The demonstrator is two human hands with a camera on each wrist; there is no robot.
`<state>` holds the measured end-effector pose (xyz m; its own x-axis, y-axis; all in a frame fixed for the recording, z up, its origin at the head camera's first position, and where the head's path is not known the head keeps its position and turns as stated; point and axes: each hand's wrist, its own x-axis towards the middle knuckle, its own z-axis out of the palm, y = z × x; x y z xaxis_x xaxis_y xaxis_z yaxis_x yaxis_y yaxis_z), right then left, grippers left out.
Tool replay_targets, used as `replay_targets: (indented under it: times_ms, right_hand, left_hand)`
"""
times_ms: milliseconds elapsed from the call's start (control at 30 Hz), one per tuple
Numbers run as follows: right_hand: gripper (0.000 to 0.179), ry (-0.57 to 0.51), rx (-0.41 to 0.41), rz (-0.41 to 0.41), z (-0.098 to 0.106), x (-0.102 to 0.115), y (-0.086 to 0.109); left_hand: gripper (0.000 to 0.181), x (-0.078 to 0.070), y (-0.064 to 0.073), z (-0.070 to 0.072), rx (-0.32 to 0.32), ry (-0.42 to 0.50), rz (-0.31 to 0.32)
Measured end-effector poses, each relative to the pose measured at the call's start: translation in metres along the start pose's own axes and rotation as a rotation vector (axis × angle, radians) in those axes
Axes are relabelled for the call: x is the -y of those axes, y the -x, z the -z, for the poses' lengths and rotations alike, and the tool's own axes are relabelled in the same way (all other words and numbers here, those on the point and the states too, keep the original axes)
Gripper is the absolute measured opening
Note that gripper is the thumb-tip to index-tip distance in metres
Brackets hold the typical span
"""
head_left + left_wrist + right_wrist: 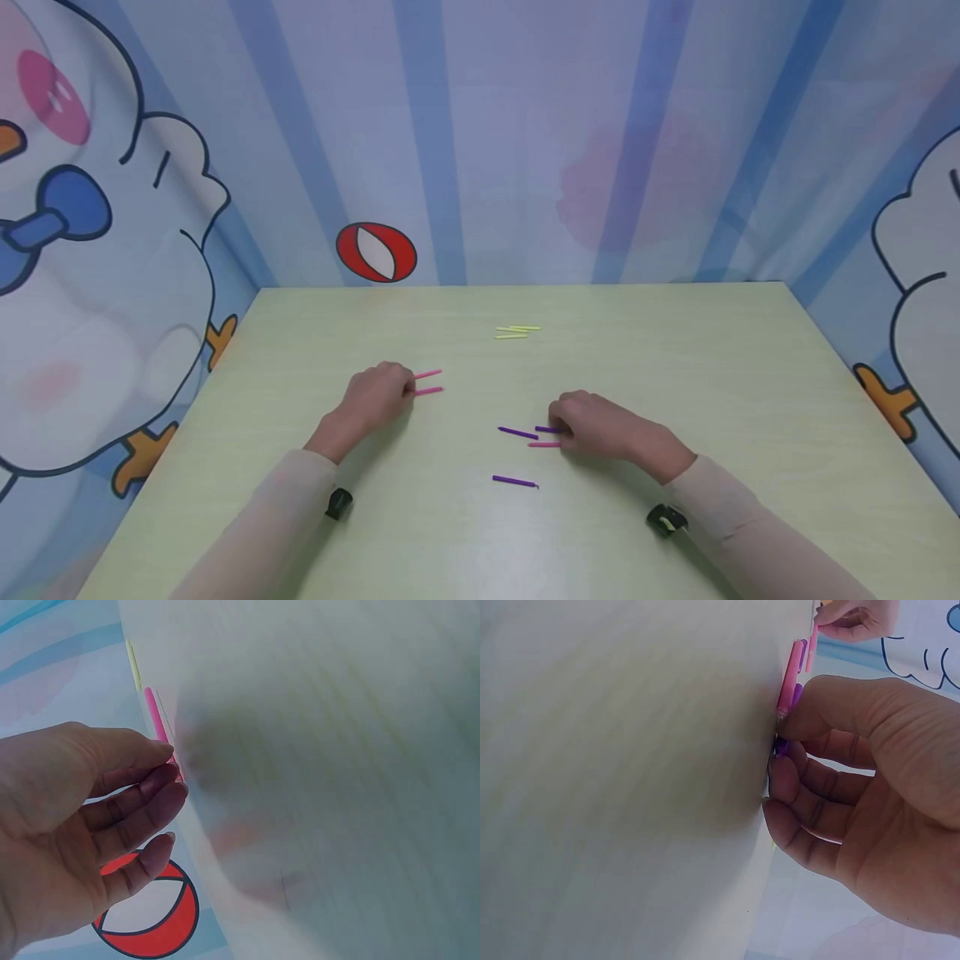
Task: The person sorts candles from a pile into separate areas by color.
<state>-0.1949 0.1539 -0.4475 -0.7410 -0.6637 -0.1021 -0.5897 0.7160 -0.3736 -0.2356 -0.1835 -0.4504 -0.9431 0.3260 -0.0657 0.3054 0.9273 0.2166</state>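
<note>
In the head view my left hand (pixel 378 396) is at two pink candles (pixel 429 391) left of the table's middle. Its thumb and fingertips pinch a pink candle (pixel 155 712) in the left wrist view. My right hand (pixel 603 425) is low over the table on the right, its thumb and fingers pinching a purple candle (pixel 781 746), mostly hidden by the fingertips. Just beside those fingertips lies a pink candle (pixel 545 445). Another purple candle (pixel 517 432) lies to their left, and one more purple candle (pixel 514 481) with a short wick lies nearer the front.
Several thin yellow candles (pixel 517 332) lie in a loose group toward the back of the pale table (pixel 675 333). Behind the table's far edge hangs a printed blue cloth (pixel 510 125) with cartoon figures. Dark wrist cameras (pixel 666 520) sit at both sleeves.
</note>
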Motion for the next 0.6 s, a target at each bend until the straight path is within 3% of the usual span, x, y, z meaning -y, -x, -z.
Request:
replay_targets:
  times_ms: [200, 600]
  right_hand:
    - [0.008, 0.006, 0.004, -0.017, -0.0005, 0.0007, 0.0000]
    - [0.008, 0.008, 0.002, -0.007, -0.0016, -0.0016, -0.0004]
  left_hand:
    - [0.006, 0.0026, -0.0012, 0.0034, -0.022, -0.021, 0.029]
    - [0.009, 0.0020, -0.0020, 0.0017, -0.063, -0.031, 0.012]
